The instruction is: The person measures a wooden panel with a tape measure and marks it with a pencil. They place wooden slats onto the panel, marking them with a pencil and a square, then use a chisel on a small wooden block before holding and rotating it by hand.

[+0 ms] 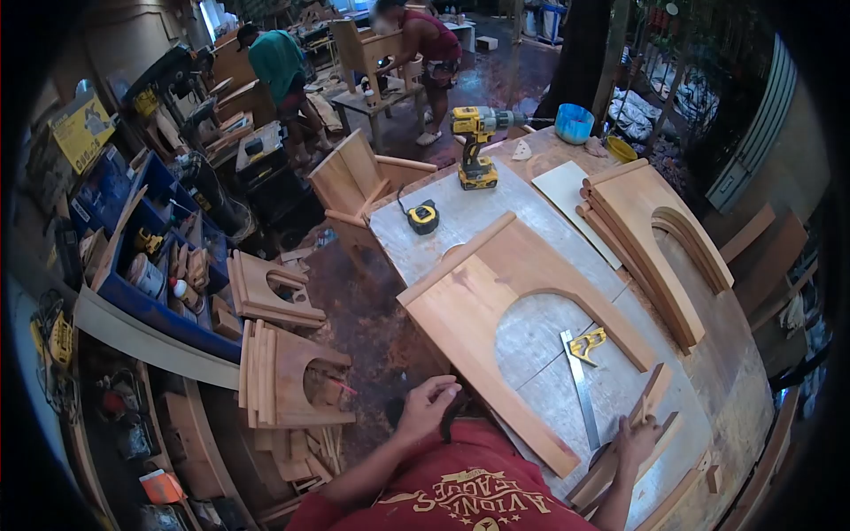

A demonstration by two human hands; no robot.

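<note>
A wooden panel with an arched cut-out [496, 292] lies on the workbench [443, 226]. My left hand [429, 407] rests closed at the panel's near left edge, around something dark that I cannot make out. My right hand [636, 442] grips a narrow wooden strip [651, 403] at the panel's near right corner. A metal combination square [580, 376] lies inside the arch opening, just left of my right hand.
A yellow cordless drill [476, 146], a tape measure [423, 216], a blue bowl [574, 123] and a stack of arched panels [655, 239] sit on the bench. Wooden chair parts [283, 372] stand on the floor at left. Two people work at the far end.
</note>
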